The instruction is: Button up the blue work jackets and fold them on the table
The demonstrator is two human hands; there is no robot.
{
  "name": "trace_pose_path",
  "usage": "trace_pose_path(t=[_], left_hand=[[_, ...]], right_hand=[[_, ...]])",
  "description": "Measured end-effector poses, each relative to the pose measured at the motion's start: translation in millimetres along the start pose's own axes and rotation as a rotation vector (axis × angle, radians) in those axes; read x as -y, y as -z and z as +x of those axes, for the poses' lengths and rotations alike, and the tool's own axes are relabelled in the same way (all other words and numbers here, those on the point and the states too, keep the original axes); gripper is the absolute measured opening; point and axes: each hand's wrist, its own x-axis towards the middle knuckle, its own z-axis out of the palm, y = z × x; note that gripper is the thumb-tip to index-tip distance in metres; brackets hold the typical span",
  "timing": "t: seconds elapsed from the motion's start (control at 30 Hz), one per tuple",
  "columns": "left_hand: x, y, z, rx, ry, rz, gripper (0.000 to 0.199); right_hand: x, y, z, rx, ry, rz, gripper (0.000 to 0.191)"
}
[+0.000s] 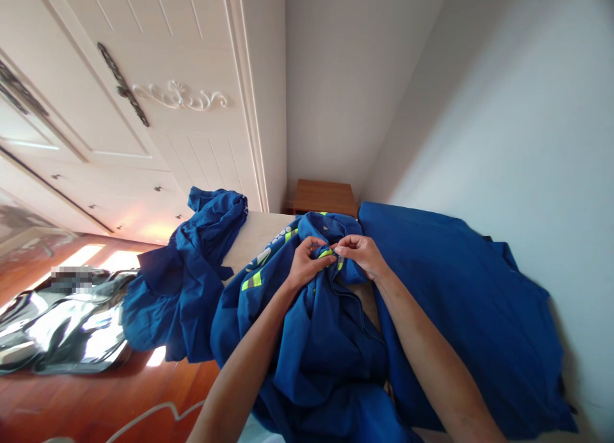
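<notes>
A blue jacket (pixel 307 347) with yellow-green and grey reflective strips lies bunched up in front of me, its zipper edge running down the right side. Near its far end, my left hand (pixel 309 261) pinches the fabric by a yellow-green strip. Right beside it, my right hand (pixel 359 254) also pinches the cloth, thumb and forefinger closed. The fingertips of both hands nearly meet there, and the small part between them is too hidden to make out.
Another crumpled blue garment (pixel 192 257) hangs over the left edge of the pale surface (pixel 261 229). Flat blue garments (pixel 446 302) are laid along the wall at right. Behind stands a brown wooden cabinet (pixel 323 194); a white wardrobe (pixel 192 53) is at left. A white cable (pixel 158 408) crosses the wooden floor.
</notes>
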Motion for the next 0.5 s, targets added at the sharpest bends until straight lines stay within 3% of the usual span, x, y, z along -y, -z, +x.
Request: trace_pose_path(t=[0.23, 0.5], left_hand=[[2, 2.0, 0, 0.025, 0.07, -0.08, 0.051], [2, -0.5, -1, 0.028, 0.134, -0.239, 0.057]], right_hand=[[2, -6, 1, -0.063, 0.015, 0.042, 0.028], [-1, -13, 6, -0.056, -0.178, 0.326, 0.031]])
